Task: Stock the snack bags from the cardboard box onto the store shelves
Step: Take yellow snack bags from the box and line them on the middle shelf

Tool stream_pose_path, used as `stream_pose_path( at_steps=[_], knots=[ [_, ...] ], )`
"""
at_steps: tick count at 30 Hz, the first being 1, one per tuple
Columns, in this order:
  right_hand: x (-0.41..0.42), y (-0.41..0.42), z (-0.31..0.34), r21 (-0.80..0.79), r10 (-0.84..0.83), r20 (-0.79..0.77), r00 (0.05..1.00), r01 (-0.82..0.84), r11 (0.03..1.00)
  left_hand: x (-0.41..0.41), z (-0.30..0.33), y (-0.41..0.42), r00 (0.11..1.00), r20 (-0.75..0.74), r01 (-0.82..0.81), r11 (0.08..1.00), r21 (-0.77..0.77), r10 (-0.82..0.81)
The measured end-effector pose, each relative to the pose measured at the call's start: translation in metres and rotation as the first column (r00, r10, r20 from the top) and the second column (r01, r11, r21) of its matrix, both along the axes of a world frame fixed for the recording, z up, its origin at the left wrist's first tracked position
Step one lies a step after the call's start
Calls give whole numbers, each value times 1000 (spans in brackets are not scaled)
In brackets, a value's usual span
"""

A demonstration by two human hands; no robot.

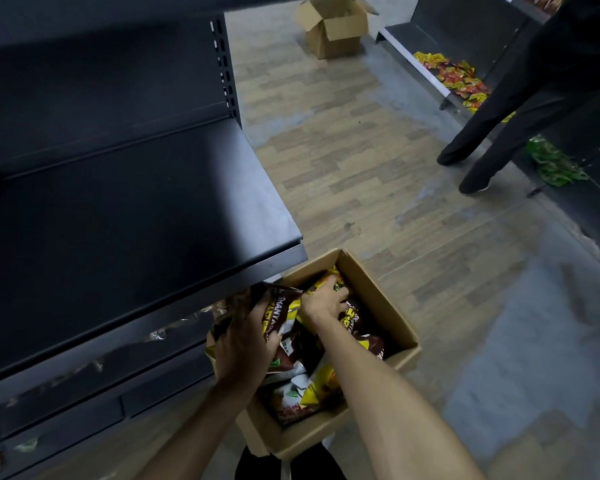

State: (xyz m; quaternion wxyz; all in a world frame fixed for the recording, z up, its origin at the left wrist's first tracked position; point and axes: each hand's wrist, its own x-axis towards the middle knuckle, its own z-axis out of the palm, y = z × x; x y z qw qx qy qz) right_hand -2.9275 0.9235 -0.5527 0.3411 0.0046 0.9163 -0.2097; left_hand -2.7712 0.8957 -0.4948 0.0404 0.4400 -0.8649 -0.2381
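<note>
Two hands (243, 344) (321, 299), two cardboard boxes (385, 306) (333, 29), and one other person's two legs (499, 109).

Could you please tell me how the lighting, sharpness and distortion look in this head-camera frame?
Head view: dim overall; the black shelf carries a soft pale sheen; the floor is brighter; wide-angle bending curves the shelf edges; edges are softly blurred, while the cardboard box reads fairly sharp.

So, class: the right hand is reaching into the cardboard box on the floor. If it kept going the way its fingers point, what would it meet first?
The right hand points down into the cardboard box. It would likely meet first the yellow snack bag at its fingertips, though it may already be touching it; depth is unclear.
</note>
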Motion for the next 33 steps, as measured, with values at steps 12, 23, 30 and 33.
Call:
stream_pose_path(
  at_steps=[12,23,30,33],
  knots=[
    [-16,67,66,-198,256,-102,961,-272,942,-25,21,14,998,35,54,994,95,-57],
    [9,107,90,-255,356,-389,850,-470,845,-37,38,35,999,-19,41,998,49,-40],
    [21,119,100,-290,385,-433,815,-530,797,-21,54,51,1000,30,-3,999,-53,5],
    [32,122,110,-284,394,-457,798,-550,785,-8,69,59,998,66,-12,991,-134,21]
  ],
)
